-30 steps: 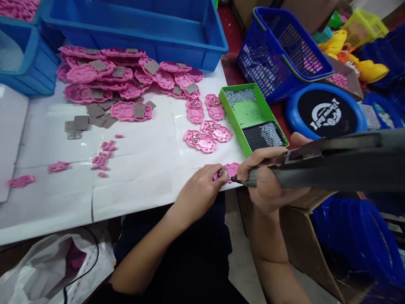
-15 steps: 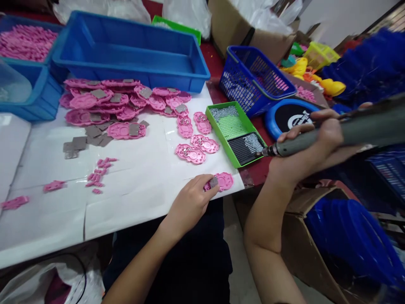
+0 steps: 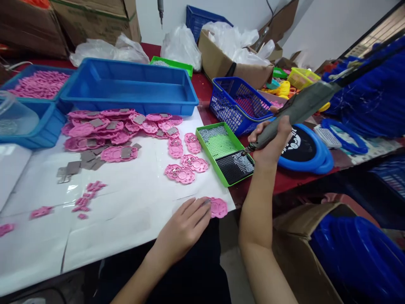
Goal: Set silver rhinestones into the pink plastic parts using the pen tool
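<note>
My right hand [image 3: 272, 139] is wrapped round a grey-green electric screwdriver [image 3: 294, 110], tilted with its bit down at the screws [image 3: 243, 160] in the black perforated section of a green tray [image 3: 225, 135]. Near the table's front edge my left hand [image 3: 186, 223] is closed over one end of a pink plastic casing [image 3: 219, 207], whose other end sticks out to the right. What lies under its fingers is mostly hidden. Several pink casings with metal parts [image 3: 179, 173] lie just beyond, left of the tray.
A heap of pink casings with grey plates [image 3: 104, 126] lies before a large blue bin [image 3: 133, 95]. Loose grey plates [image 3: 90, 159] and small pink pieces [image 3: 85, 200] are at left. A blue basket [image 3: 234, 105] and blue ring-edged discs [image 3: 303, 147] stand beyond the tray.
The view has tilted up, so the table sits lower. The screwdriver's bit has moved inward over the screws in the tray. My left hand stays at the casing and now covers its grey plate.
</note>
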A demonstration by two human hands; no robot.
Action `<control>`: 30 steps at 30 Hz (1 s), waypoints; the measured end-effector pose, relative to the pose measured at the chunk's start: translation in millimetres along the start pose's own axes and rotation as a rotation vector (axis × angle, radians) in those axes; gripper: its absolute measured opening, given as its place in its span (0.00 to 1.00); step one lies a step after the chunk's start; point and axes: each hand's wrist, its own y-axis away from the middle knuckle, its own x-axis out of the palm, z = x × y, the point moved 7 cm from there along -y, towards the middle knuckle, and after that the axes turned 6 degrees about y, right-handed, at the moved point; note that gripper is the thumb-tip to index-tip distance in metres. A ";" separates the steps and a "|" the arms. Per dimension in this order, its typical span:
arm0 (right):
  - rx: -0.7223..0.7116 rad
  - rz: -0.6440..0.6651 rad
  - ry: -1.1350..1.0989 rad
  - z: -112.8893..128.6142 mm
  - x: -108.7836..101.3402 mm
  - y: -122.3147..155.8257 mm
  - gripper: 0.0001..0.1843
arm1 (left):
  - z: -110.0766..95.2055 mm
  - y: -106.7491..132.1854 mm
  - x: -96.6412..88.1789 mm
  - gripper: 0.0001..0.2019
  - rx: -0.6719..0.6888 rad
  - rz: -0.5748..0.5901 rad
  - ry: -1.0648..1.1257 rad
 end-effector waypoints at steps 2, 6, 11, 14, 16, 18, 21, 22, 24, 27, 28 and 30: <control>0.040 0.013 -0.004 -2.4 2.1 7.3 0.22 | 1.1 1.1 -1.5 0.18 -0.024 -0.032 -0.040; 0.067 -0.006 0.003 -7.2 1.4 17.5 0.23 | 5.7 1.8 -4.3 0.18 -0.118 -0.073 -0.043; 0.051 -0.015 0.006 -10.5 1.7 17.8 0.21 | 15.4 -4.4 -5.4 0.16 -0.302 -0.053 0.189; 0.052 -0.020 -0.011 -11.4 1.6 16.0 0.21 | 22.6 -10.9 -3.6 0.07 -0.456 -0.058 0.315; 0.058 -0.030 -0.017 -11.5 0.7 15.5 0.20 | 24.6 -16.0 -0.2 0.03 -0.515 -0.055 0.313; 0.061 -0.042 -0.018 -11.3 -0.8 15.6 0.21 | 25.9 -20.1 5.0 0.05 -0.550 -0.042 0.281; 0.076 -0.026 -0.008 -12.7 -0.4 16.6 0.22 | 27.5 -22.5 11.2 0.08 -0.565 -0.043 0.289; 0.087 -0.024 -0.004 -14.1 -0.3 17.0 0.22 | 27.6 -22.5 11.8 0.10 -0.558 -0.054 0.306; 0.107 -0.033 0.001 -17.5 -0.5 17.2 0.22 | 27.3 -21.8 11.7 0.13 -0.538 -0.074 0.339; 0.101 -0.049 0.020 -18.5 -0.2 15.2 0.21 | 27.3 -20.3 11.0 0.16 -0.532 -0.075 0.350; 0.093 -0.056 0.029 -16.5 0.0 14.4 0.21 | 27.6 -19.9 10.8 0.16 -0.539 -0.073 0.350; 0.081 -0.095 0.036 -8.1 -0.8 14.8 0.20 | 28.5 -19.4 10.4 0.16 -0.556 -0.075 0.353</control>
